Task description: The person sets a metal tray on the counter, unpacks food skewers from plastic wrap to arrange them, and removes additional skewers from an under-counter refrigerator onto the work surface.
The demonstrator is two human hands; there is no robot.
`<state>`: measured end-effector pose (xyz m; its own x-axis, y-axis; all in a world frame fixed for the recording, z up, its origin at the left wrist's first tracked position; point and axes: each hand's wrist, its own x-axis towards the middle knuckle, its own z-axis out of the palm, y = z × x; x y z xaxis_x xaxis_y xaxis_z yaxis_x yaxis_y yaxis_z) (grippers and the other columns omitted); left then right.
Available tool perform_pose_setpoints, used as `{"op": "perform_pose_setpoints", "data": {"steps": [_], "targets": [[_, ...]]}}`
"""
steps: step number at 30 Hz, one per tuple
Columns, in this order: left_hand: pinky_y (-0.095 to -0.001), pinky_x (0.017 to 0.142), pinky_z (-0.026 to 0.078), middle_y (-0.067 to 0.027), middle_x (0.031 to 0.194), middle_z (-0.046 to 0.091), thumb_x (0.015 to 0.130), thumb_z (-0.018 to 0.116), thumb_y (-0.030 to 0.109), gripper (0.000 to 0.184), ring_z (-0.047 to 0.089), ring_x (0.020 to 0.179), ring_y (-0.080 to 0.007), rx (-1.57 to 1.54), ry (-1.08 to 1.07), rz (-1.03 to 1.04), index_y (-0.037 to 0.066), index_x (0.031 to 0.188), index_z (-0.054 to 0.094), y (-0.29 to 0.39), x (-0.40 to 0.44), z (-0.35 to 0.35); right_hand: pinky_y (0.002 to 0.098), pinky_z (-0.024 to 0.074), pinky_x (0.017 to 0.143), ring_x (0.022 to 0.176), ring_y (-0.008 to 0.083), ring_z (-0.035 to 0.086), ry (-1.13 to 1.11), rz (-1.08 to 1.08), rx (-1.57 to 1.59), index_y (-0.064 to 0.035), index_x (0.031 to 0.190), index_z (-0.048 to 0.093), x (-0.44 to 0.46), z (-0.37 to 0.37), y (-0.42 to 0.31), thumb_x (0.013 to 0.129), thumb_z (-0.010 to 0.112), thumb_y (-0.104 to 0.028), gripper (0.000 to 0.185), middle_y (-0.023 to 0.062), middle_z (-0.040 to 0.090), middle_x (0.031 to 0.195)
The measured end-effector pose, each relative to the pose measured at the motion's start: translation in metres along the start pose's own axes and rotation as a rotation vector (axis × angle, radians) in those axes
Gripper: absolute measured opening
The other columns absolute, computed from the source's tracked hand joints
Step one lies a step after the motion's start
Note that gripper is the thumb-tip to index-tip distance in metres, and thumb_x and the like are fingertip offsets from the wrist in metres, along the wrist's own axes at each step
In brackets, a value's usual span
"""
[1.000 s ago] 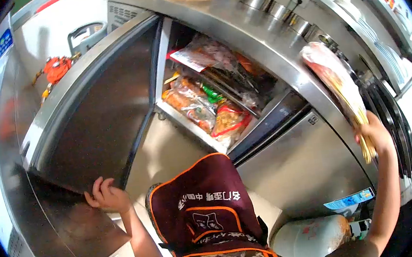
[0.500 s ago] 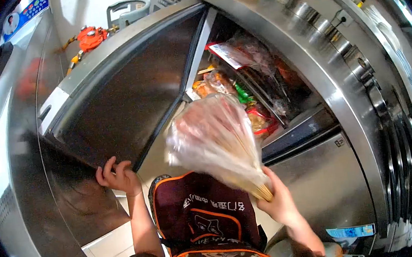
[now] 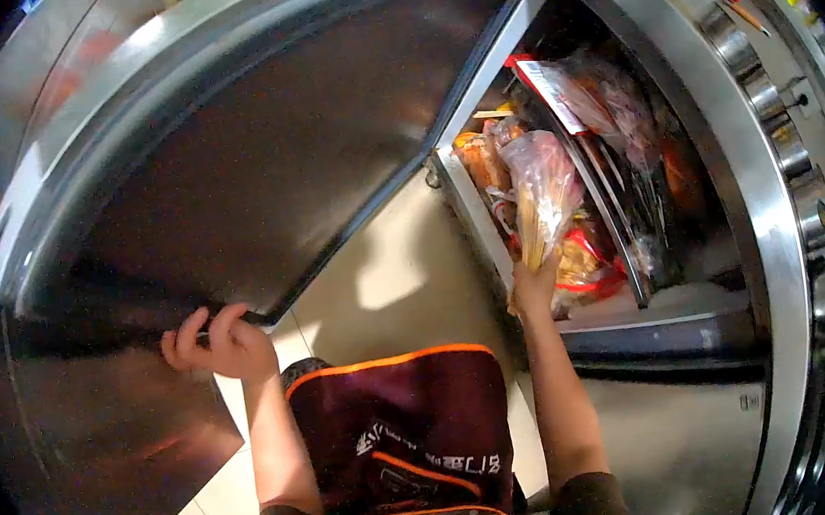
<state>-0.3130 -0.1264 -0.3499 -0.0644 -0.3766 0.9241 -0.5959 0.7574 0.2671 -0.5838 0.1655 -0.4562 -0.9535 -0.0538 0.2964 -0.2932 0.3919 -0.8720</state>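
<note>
My right hand (image 3: 534, 287) is closed around the stick ends of a bundle of skewers in a clear plastic bag (image 3: 545, 175). The bag's far end, with pinkish meat showing through, is inside the open fridge compartment, over other bagged food. My left hand (image 3: 225, 342) has its fingers curled over the near corner of the open steel fridge door (image 3: 252, 164). Bags of orange-brown food (image 3: 483, 162) and a red-edged bag (image 3: 582, 265) lie around the skewers.
A dark rack divider (image 3: 612, 221) splits the compartment, with dark plastic bags (image 3: 618, 105) beyond it. The compartment's steel sill (image 3: 641, 324) runs along the near side. Metal containers (image 3: 788, 148) line the counter at right. Pale floor tiles (image 3: 389, 270) show below the door.
My right hand has carried the bagged skewers forward from in front of my apron into the compartment. My left fingers have closed over the door's corner. The view has shifted down and closer.
</note>
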Motion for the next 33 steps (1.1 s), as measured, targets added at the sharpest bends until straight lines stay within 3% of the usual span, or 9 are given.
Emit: {"op": "perform_pose_setpoints", "data": {"steps": [3,10,15,16,18,20,27,29,33], "targets": [[-0.0438,0.093,0.023,-0.0008,0.095,0.043,0.066,0.051,-0.005,0.029,0.034,0.101,-0.0242,0.033,-0.013,0.013,0.024,0.061,0.056,0.002,0.001,-0.001,0.0282,0.0427,0.074,0.087,0.0211,0.051,0.13,0.18,-0.316,0.0032,0.118,0.036,0.031,0.036,0.008,0.07,0.049,0.002,0.05,0.0137,0.05,0.106],[-0.0446,0.095,0.022,-0.0025,0.096,0.043,0.069,0.052,-0.005,0.027,0.04,0.098,-0.0198,0.116,-0.011,0.117,0.021,0.068,0.057,-0.005,-0.006,-0.002,0.0377,0.038,0.088,0.104,0.033,0.048,0.314,0.37,0.306,0.0102,0.124,0.026,0.105,0.058,0.055,0.07,0.06,-0.006,0.066,0.0235,0.045,0.117],[-0.0443,0.096,0.023,-0.0026,0.092,0.046,0.072,0.051,-0.002,0.024,0.041,0.098,-0.0174,0.138,0.042,0.178,0.021,0.068,0.058,-0.015,-0.013,0.004,0.0435,0.0451,0.075,0.094,0.0394,0.053,0.6,0.45,-0.116,0.0173,0.11,0.032,0.152,0.068,0.07,0.076,0.056,-0.016,0.053,0.0341,0.041,0.115],[-0.0437,0.095,0.023,-0.0024,0.093,0.045,0.073,0.05,0.001,0.021,0.041,0.097,-0.0174,0.149,0.0,0.208,0.02,0.069,0.059,-0.01,-0.007,0.002,0.0428,0.0474,0.071,0.086,0.0367,0.058,0.601,0.571,-0.277,0.019,0.104,0.042,0.171,0.051,0.067,0.077,0.055,-0.025,0.053,0.0364,0.049,0.103],[-0.041,0.094,0.025,-0.0043,0.098,0.043,0.074,0.049,0.002,0.019,0.04,0.095,-0.0187,0.123,0.009,0.212,0.017,0.069,0.058,-0.014,-0.008,-0.001,0.0427,0.0492,0.063,0.073,0.0328,0.061,0.518,0.605,-0.244,0.0137,0.084,0.055,0.21,0.026,0.116,0.08,0.052,-0.024,0.038,0.0247,0.06,0.078],[-0.0397,0.091,0.027,-0.0058,0.1,0.042,0.076,0.047,0.003,0.018,0.04,0.093,-0.0199,0.087,0.019,0.192,0.015,0.069,0.058,-0.017,-0.012,0.002,0.0394,0.0471,0.053,0.064,0.0294,0.058,0.636,0.851,0.009,0.0085,0.079,0.057,0.242,-0.004,0.13,0.077,0.055,-0.015,0.024,0.0197,0.059,0.078],[-0.0429,0.086,0.028,-0.0073,0.101,0.04,0.079,0.046,0.008,0.015,0.037,0.095,-0.023,0.162,0.011,0.261,0.01,0.073,0.06,-0.025,-0.014,0.01,0.0377,0.046,0.054,0.061,0.0284,0.056,0.658,0.81,-0.031,0.0073,0.078,0.057,0.297,-0.041,0.175,0.08,0.053,-0.016,0.023,0.017,0.058,0.073],[-0.0343,0.08,0.036,-0.0114,0.103,0.043,0.081,0.05,0.018,0.018,0.041,0.095,-0.0222,0.12,0.015,0.372,0.006,0.074,0.061,-0.04,-0.015,0.005,0.0373,0.0456,0.054,0.061,0.0281,0.056,0.644,0.772,-0.089,0.0069,0.078,0.057,0.3,-0.046,0.186,0.081,0.052,-0.016,0.023,0.0163,0.058,0.072],[-0.0363,0.082,0.037,-0.0122,0.105,0.041,0.085,0.048,0.022,0.023,0.04,0.096,-0.0239,0.19,0.02,0.269,0.004,0.076,0.06,-0.031,-0.019,0.011,0.0363,0.045,0.054,0.059,0.0275,0.055,0.603,0.699,-0.223,0.0062,0.078,0.057,0.302,-0.05,0.187,0.082,0.051,-0.016,0.023,0.0147,0.057,0.069]]}}
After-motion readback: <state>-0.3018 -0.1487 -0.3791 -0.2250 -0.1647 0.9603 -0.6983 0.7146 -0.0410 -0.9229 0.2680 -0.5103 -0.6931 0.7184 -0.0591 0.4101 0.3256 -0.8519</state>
